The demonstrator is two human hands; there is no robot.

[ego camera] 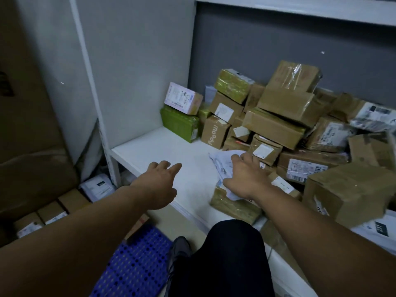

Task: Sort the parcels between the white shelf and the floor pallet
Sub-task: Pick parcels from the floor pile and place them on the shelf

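A white shelf board [162, 151] carries a heap of several brown cardboard parcels [276, 125] on its right half. A green box [180, 123] with a pink-labelled box [182, 98] on top stands at the back. My right hand [244, 179] grips a crumpled white soft parcel [222, 161] that lies on a tape-wrapped brown box [233, 207] at the shelf's front edge. Above the bare left part of the shelf, my left hand [160, 185] hovers with fingers apart and nothing in it. A blue plastic floor pallet [132, 264] shows at the bottom, between my arms.
More parcels [51, 213] and a white mailer bag [97, 187] lie on the floor at the left, beside large brown cartons [27, 146]. A white shelf upright [94, 99] stands at the left. My dark-trousered knee [227, 249] and shoe are close to the shelf front.
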